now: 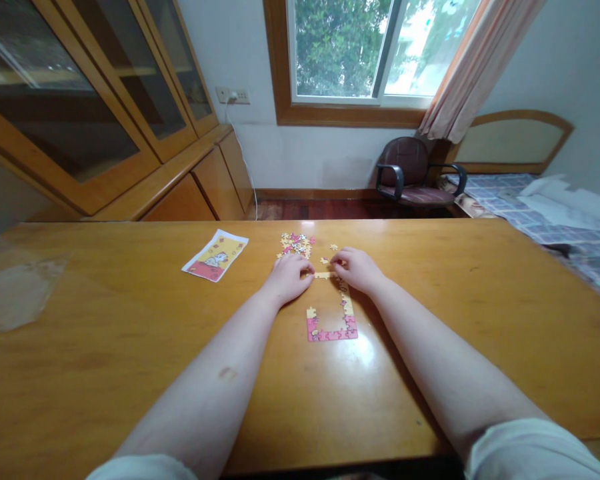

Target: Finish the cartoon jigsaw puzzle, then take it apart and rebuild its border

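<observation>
A partly built jigsaw frame (332, 327) lies in the middle of the wooden table (130, 347), pink along its bottom and yellow up the sides. My left hand (287, 278) rests at the frame's top left, fingers curled and pressing on the yellow top-edge strip (325, 275). My right hand (357, 268) sits at the top right, fingertips bent down onto the same strip. A heap of loose puzzle pieces (296, 245) lies just beyond both hands.
A printed reference picture (215, 255) lies to the left of the pieces. A crumpled clear plastic bag (15, 293) is at the table's left edge. Behind the table stand wooden cabinets (105, 133), a dark armchair (410, 173) and a bed (555, 213).
</observation>
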Tool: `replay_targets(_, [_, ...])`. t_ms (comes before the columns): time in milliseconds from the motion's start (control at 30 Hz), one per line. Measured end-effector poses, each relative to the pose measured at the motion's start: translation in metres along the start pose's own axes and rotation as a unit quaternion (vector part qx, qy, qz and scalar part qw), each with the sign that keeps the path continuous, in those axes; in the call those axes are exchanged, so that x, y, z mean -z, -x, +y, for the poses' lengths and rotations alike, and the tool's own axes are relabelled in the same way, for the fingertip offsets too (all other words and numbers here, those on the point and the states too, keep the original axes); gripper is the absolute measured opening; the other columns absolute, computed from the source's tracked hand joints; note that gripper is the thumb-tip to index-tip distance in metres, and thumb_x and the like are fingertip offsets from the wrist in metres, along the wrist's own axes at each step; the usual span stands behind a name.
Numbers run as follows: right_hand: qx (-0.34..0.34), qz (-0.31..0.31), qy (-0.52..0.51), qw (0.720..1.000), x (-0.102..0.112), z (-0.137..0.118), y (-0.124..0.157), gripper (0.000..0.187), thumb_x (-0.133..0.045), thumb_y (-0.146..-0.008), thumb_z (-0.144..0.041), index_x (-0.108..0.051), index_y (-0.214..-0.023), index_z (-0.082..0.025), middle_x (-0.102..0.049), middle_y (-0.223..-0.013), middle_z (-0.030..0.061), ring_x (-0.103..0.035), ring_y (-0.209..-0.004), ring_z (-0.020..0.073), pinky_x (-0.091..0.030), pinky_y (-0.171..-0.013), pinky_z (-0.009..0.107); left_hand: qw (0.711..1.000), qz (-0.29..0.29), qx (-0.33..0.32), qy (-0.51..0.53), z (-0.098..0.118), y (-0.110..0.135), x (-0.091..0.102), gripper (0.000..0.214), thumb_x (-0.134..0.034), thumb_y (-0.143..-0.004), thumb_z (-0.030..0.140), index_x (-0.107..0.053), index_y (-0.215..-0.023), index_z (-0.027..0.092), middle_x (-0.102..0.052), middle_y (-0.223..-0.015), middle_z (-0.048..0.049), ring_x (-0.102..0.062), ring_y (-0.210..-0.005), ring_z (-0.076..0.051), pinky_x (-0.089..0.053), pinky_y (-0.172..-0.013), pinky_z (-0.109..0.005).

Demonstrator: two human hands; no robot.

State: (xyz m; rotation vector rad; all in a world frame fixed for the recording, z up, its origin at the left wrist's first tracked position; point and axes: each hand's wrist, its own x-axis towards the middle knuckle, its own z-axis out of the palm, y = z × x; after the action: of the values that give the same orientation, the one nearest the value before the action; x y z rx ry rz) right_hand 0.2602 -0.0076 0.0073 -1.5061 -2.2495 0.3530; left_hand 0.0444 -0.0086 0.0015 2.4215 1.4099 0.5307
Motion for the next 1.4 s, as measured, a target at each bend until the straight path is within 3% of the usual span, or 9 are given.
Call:
replay_targets(267, [-0.190, 0.116, 0.015, 0.975, 0.006, 0.023, -0.005, 0.028, -0.045, -0.084, -0.016, -0.072, -0.094, -0.020, -0.071, -0.105, 0.0083, -0.064, -0.101, 0.0234, -0.048, -0.089, 0.034, 1.000, 0.015, 0.015, 0.004, 0.000, -0.001, 0.003, 0.016, -0.055, -0.082, 0.025, -0.070, -0.087, 0.023, -0.070, -0.097, -0.0042, -0.059, -0.097, -0.023, -0.044, -0.090, -0.039])
replay_targets(567, [-0.281, 0.084, 0.000, 0.956, 0.017, 0.049, -0.008, 0.028, -0.049, -0.083, -0.019, -0.072, -0.099, -0.019, -0.073, -0.104, 0.0092, -0.066, -0.095, 0.0244, -0.049, -0.083, 0.034, 0.999, 0.037, 0.028, 0.011, -0.002, -0.002, 0.003, 0.019, -0.052, -0.084, 0.026, -0.070, -0.089, 0.022, -0.071, -0.097, -0.0047, -0.060, -0.098, -0.024, -0.045, -0.091, -0.039])
replay_targets(667, [-0.264, 0.066, 0.002, 0.962, 0.021, 0.047, -0.008, 0.023, -0.055, -0.082, -0.021, -0.073, -0.095, -0.019, -0.074, -0.098, 0.0085, -0.067, -0.091, 0.0230, -0.049, -0.080, 0.032, 0.999, 0.037, 0.030, 0.012, -0.002, -0.002, 0.003, 0.019, -0.052, -0.084, 0.027, -0.070, -0.089, 0.022, -0.071, -0.098, -0.0050, -0.060, -0.098, -0.024, -0.045, -0.091, -0.040])
replay_targets(767, [-0.205, 0.058, 0.033, 0.976, 0.020, 0.041, -0.008, 0.022, -0.054, -0.084, -0.021, -0.073, -0.095, -0.020, -0.073, -0.102, 0.0079, -0.065, -0.096, 0.0228, -0.048, -0.086, 0.033, 0.999, 0.039, 0.034, 0.010, -0.003, -0.002, 0.003, 0.020, -0.052, -0.084, 0.027, -0.071, -0.089, 0.022, -0.071, -0.099, -0.0052, -0.060, -0.098, -0.024, -0.045, -0.091, -0.039])
replay_targets(900, [-0.115, 0.020, 0.078, 0.990, 0.014, 0.030, -0.006, 0.030, -0.049, -0.092, -0.032, -0.069, -0.112, -0.021, -0.068, -0.118, 0.0102, -0.058, -0.112, 0.0271, -0.042, -0.098, 0.042, 0.998, 0.046, 0.044, 0.007, -0.004, -0.003, 0.002, 0.020, -0.052, -0.084, 0.028, -0.071, -0.089, 0.022, -0.071, -0.099, -0.0049, -0.060, -0.098, -0.024, -0.046, -0.091, -0.039])
replay_targets(1067, [-0.043, -0.062, 0.095, 0.993, 0.003, 0.019, -0.002, 0.050, -0.044, -0.096, -0.042, -0.045, -0.143, -0.025, -0.040, -0.151, 0.0069, -0.029, -0.141, 0.0343, -0.017, -0.114, 0.059, 0.997, 0.058, 0.049, 0.007, -0.005, -0.003, 0.001, 0.020, -0.052, -0.085, 0.028, -0.071, -0.089, 0.023, -0.071, -0.099, -0.0042, -0.060, -0.099, -0.024, -0.045, -0.092, -0.040])
replay_targets(1200, [-0.023, -0.082, 0.080, 0.993, -0.001, 0.017, -0.001, 0.058, -0.042, -0.097, -0.045, -0.033, -0.150, -0.025, -0.039, -0.152, 0.0065, -0.019, -0.145, 0.0328, -0.004, -0.115, 0.061, 0.997, 0.057, 0.045, 0.007, -0.004, -0.003, 0.002, 0.019, -0.053, -0.084, 0.027, -0.071, -0.089, 0.022, -0.071, -0.100, -0.0048, -0.060, -0.100, -0.024, -0.045, -0.092, -0.040])
replay_targets(1267, [-0.020, -0.085, 0.066, 0.994, -0.001, 0.017, -0.002, 0.056, -0.040, -0.098, -0.045, -0.033, -0.150, -0.025, -0.044, -0.149, 0.0074, -0.021, -0.145, 0.0311, -0.003, -0.115, 0.062, 0.998, 0.056, 0.042, 0.005, -0.004, -0.003, 0.002, 0.019, -0.053, -0.084, 0.027, -0.071, -0.089, 0.022, -0.071, -0.100, -0.0048, -0.060, -0.100, -0.025, -0.045, -0.093, -0.040])
replay_targets(1400, [-0.023, -0.050, 0.058, 0.997, 0.001, 0.019, -0.003, 0.044, -0.042, -0.097, -0.040, -0.052, -0.136, -0.022, -0.056, -0.138, 0.0095, -0.039, -0.135, 0.0286, -0.010, -0.115, 0.059, 0.998, 0.051, 0.042, 0.004, -0.003, -0.003, 0.003, 0.019, -0.052, -0.085, 0.027, -0.070, -0.088, 0.023, -0.071, -0.100, -0.0046, -0.060, -0.100, -0.024, -0.045, -0.092, -0.040])
